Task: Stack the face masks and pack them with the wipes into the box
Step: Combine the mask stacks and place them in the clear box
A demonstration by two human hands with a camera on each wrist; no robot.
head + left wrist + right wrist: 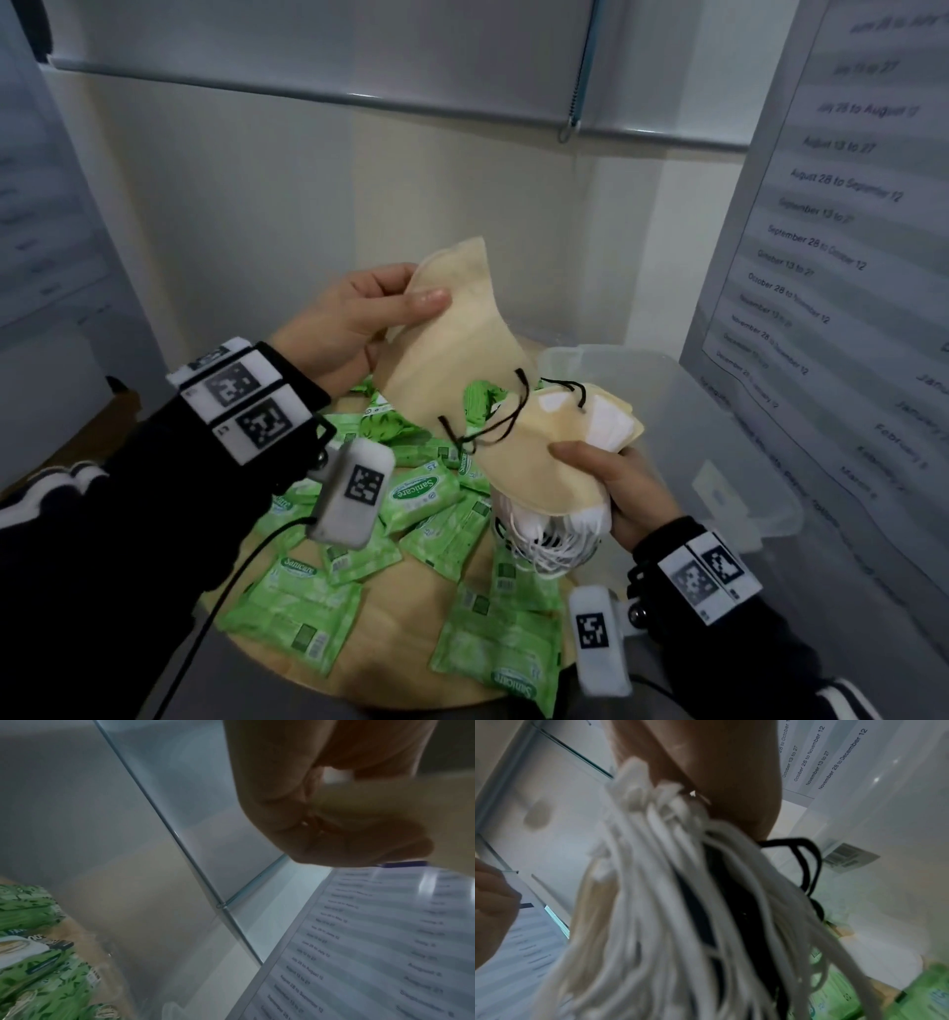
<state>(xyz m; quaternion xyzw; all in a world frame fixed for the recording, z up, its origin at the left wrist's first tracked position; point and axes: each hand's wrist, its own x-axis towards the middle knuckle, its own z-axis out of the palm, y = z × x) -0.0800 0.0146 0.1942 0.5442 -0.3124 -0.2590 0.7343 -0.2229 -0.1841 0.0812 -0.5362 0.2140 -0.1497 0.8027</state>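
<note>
Pinching one beige mask (452, 329), both hands (354, 318) meet over the mask stack (560, 462).

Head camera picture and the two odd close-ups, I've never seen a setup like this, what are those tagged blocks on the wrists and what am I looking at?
No robot here: a person works with bare hands. The wide picture comes from a camera on their head; the close-ups come from the white tagged cameras strapped to each wrist, looking along the fingers. The left hand pinches a beige face mask by its upper edge. The right hand grips a stack of face masks, beige and white, whose ear loops fill the right wrist picture. Green Sanicare wipes packs lie scattered on the round wooden table. A clear plastic box stands at the right.
</note>
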